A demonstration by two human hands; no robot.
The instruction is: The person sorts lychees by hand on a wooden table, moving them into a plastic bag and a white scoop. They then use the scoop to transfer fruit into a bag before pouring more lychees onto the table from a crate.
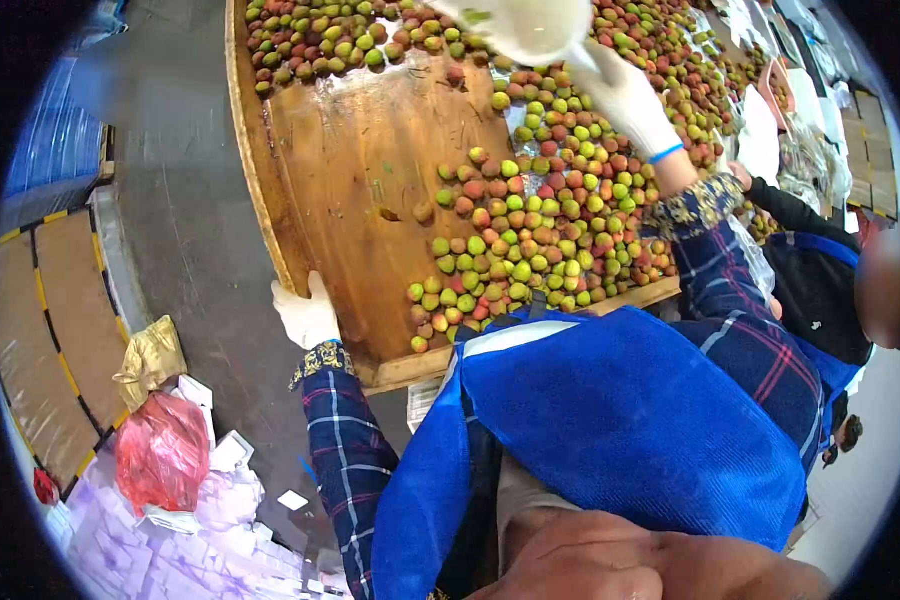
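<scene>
Lychees (530, 235), green and red, lie in a wide spread over a wooden table (345, 150) with raised edges. My right hand (625, 100), in a white glove with a blue band at the wrist, reaches over the fruit. Its fingers are closed on the near edge of a white bowl-shaped scoop (535, 30), which is blurred and cut off by the top of the view. A bit of green shows at the scoop's left side. My left hand (308, 315), also gloved, rests at the table's left rim with thumb and fingers apart.
A co-worker in dark clothes and a blue apron (820, 240) stands close on my right. On the floor to the left are a red plastic bag (163, 452), a yellow bag (152, 360) and scattered white pieces. Blue-wrapped goods (55, 140) stand farther back.
</scene>
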